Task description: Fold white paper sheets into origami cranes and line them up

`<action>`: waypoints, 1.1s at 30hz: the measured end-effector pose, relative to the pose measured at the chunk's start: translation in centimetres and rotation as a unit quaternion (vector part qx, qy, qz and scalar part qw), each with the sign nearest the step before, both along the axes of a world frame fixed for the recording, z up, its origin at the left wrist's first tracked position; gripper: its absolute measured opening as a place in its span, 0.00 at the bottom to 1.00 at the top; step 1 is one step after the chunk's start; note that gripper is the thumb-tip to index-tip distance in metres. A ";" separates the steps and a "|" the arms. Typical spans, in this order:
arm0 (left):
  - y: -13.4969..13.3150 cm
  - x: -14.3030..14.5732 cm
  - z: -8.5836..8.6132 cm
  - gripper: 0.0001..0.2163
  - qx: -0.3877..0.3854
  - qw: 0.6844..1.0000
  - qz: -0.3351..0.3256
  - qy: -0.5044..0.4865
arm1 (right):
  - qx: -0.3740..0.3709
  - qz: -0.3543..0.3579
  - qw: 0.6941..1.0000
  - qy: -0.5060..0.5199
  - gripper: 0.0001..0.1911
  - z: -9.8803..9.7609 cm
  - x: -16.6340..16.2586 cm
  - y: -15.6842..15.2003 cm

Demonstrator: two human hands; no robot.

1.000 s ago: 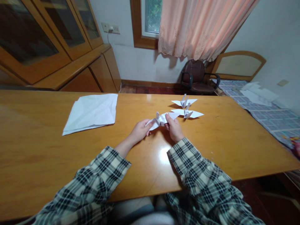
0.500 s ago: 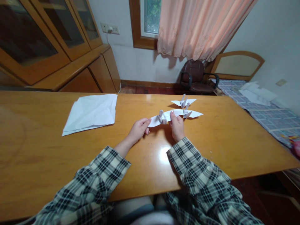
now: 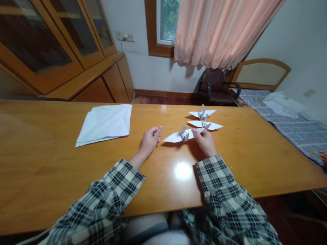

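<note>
My right hand (image 3: 205, 141) pinches the right wing of a white folded paper crane (image 3: 184, 134), held just over the table. To the left of that crane's other wing tip, my left hand (image 3: 150, 139) is closed, apart from the paper, with thumb against curled fingers and nothing showing in it. A second paper crane (image 3: 213, 125) rests right behind the held one, partly overlapped by it. Farther back stands a third paper crane (image 3: 209, 112), wings spread and neck upright.
White paper sheets (image 3: 107, 124) lie stacked on the left of the wooden table (image 3: 158, 183). Beyond the far edge are a cabinet (image 3: 94, 81), an office chair (image 3: 216, 85) and a pink curtain (image 3: 217, 34). A bed (image 3: 286, 119) with papers stands at the right.
My left hand has let go of the crane's left wing and drawn slightly left. The right hand has moved right and a little nearer, still holding the crane by its right wing.
</note>
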State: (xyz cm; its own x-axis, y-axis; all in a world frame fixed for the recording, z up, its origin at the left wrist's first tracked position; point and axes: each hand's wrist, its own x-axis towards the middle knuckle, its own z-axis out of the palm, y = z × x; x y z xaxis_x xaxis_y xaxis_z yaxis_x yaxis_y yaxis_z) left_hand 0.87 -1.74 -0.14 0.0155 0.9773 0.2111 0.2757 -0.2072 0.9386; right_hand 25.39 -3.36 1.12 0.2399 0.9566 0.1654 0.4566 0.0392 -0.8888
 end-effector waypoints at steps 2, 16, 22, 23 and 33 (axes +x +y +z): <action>0.1 0.0 -0.1 0.20 -0.005 1.000 0.003 -0.014 | -0.009 -0.020 0.999 -0.034 0.25 -0.1 1.6 -0.3; -0.1 -0.1 0.1 0.20 -0.025 0.999 0.004 -0.040 | -0.064 -0.171 0.979 -0.093 0.26 -1.6 9.8 -0.9; 0.0 0.0 0.0 0.20 -0.024 0.999 -0.002 -0.048 | -0.073 -0.193 0.971 -0.119 0.26 -1.7 9.8 -0.6; 0.0 0.0 -0.1 0.20 -0.025 0.998 -0.002 -0.050 | -0.073 -0.198 0.969 -0.126 0.26 -1.5 9.7 -0.6; 0.1 0.0 -0.1 0.20 -0.023 0.999 -0.007 -0.045 | -0.058 -0.222 0.963 -0.144 0.25 -1.8 9.8 -0.3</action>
State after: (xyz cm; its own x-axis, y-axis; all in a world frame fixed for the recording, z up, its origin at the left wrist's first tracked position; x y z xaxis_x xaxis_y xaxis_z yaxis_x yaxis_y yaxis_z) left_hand 0.83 -1.68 -0.23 0.0123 0.9857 0.1678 0.1875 -0.1671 0.9679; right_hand 35.18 -3.64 -0.66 0.5903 0.7861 0.1833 0.6326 -0.3094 -0.7100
